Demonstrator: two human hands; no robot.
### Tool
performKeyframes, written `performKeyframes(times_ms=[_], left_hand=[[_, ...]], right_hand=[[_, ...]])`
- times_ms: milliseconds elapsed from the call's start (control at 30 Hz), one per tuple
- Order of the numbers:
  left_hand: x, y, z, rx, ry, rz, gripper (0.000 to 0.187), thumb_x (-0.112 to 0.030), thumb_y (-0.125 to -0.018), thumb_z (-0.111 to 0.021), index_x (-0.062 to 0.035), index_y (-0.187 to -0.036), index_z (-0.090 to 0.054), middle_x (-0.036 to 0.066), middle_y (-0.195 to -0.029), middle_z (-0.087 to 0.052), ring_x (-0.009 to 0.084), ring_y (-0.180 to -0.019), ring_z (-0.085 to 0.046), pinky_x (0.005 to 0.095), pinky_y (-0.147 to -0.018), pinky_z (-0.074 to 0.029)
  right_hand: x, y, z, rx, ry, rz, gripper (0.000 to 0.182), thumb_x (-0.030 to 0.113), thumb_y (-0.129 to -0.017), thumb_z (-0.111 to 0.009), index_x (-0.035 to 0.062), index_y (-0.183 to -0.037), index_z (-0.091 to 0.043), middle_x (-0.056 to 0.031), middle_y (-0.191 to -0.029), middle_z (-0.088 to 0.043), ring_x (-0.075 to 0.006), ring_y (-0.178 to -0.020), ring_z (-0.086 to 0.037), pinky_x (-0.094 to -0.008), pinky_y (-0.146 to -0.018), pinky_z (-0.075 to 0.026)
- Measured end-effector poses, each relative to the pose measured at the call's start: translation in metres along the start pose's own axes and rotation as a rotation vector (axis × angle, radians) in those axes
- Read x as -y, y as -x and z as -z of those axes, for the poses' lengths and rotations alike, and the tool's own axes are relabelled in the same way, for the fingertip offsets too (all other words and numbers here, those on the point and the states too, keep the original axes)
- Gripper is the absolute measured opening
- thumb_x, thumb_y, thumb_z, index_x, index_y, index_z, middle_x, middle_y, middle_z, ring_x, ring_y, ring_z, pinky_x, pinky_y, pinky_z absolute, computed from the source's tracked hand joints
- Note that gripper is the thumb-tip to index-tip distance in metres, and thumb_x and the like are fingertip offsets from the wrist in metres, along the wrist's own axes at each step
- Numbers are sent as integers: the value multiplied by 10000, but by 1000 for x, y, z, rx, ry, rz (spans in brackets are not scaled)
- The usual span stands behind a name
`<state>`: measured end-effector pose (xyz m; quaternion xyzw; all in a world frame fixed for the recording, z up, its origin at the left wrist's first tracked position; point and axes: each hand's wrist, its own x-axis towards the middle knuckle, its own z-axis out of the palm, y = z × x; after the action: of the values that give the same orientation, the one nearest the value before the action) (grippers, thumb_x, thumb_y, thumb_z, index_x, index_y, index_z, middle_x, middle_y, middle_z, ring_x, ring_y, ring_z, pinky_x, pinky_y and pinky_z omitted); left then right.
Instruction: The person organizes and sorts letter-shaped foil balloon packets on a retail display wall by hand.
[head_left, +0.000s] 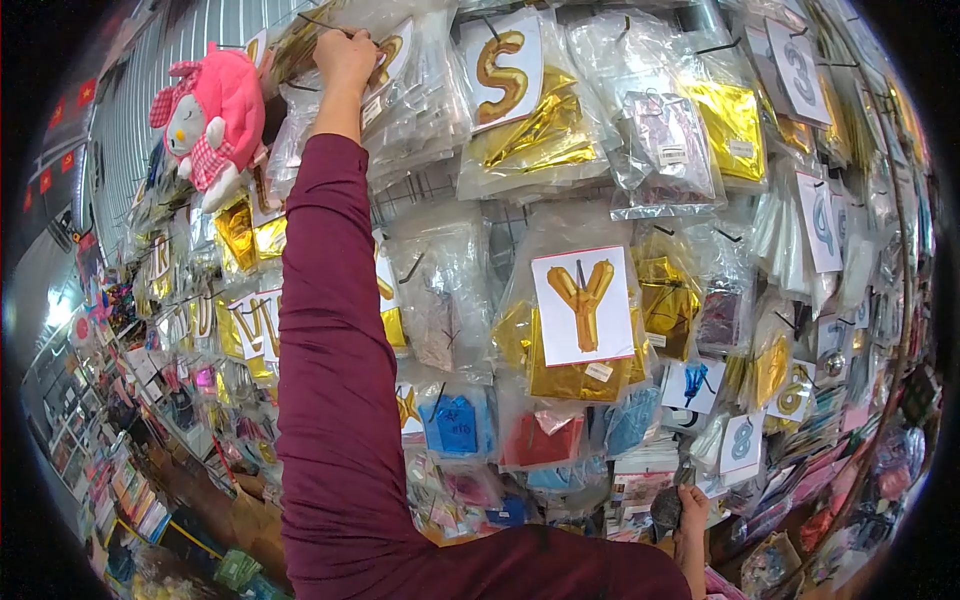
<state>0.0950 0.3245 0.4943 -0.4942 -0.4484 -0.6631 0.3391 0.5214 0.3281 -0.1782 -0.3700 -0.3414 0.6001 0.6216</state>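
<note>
My left hand [346, 62] is raised at the upper left, its fingers closed at the top edge of clear plastic bags [425, 105] hanging from a metal hook. What exactly lies between the fingers is partly hidden. A white card with a gold letter [392, 55] shows just right of this hand. Low on the right, my right hand [692, 508] is wrapped around a dark grey rounded thing [665, 508], whose kind I cannot make out. A bag with a gold S card [503, 70] hangs beside the left hand's bags, and a gold Y card [585, 305] hangs lower down.
A pink plush toy [228, 115] hangs left of my raised arm. Number cards, such as a 3 [797, 70] and an 8 [740, 450], hang at the right. Blue [455, 425] and red foil packets [543, 438] hang lower. Several hooks stick out from the wire rack.
</note>
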Motion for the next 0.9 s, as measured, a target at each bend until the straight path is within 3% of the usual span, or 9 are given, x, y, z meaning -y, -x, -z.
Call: performKeyframes(times_ms=[67,133,233,333,667,733,833,900], left_hand=[[3,-6,-6,7,-42,9,164,-107,-742,-580,55,-745,-607,163,-671,-621,230,-580,-628,300,-579,-496],[8,-12,-13,-19,-320,-89,177,-150,-732,-588,19,-767,-628,175,-740,-627,288,-710,-624,336,-685,-477],[19,-19,-24,-26,-396,-132,193,-184,-724,-592,-8,-785,-643,193,-800,-621,322,-823,-594,357,-754,-446],[28,-21,-34,4,-415,-153,196,-179,-724,-587,-11,-803,-646,207,-834,-612,325,-844,-586,366,-752,-445],[35,-17,-51,85,-416,-147,194,-177,-721,-584,-12,-803,-644,204,-837,-611,326,-838,-585,370,-758,-444],[41,-22,-56,65,-500,-219,251,-232,-766,-548,3,-794,-635,100,-653,-634,248,-752,-618,331,-717,-450],[41,-26,-57,0,-660,-361,244,-224,-771,-547,4,-785,-633,91,-647,-635,226,-727,-623,327,-709,-451],[45,-39,-52,119,-584,-277,239,-218,-771,-547,5,-783,-631,96,-650,-635,219,-706,-625,325,-699,-454]], right_hand=[[4,5,-7,-16,-6,-18,176,102,-801,-565,53,-637,-519,-3,-563,-514,-86,-461,-446,-228,-450,-351],[3,6,-10,-36,-10,-32,173,101,-801,-566,53,-640,-520,-5,-566,-518,-87,-463,-449,-225,-452,-351],[-13,4,-4,-17,-44,9,134,38,-783,-552,36,-651,-525,1,-583,-503,-75,-505,-453,-214,-481,-360],[-18,7,-5,-114,-120,-18,150,33,-779,-553,38,-634,-514,0,-579,-495,-73,-497,-437,-216,-475,-356],[-2,12,-14,-65,10,-75,164,98,-806,-553,58,-650,-521,21,-559,-471,-71,-466,-413,-224,-447,-322],[-2,8,-14,-57,19,-63,166,98,-806,-554,57,-649,-520,24,-559,-468,-69,-469,-411,-224,-450,-321],[4,10,-24,-60,31,-85,164,93,-804,-555,57,-649,-518,27,-561,-470,-69,-473,-409,-225,-457,-324],[8,12,-29,-94,19,-63,146,51,-785,-551,24,-643,-530,-23,-560,-509,-99,-464,-458,-236,-444,-368]])
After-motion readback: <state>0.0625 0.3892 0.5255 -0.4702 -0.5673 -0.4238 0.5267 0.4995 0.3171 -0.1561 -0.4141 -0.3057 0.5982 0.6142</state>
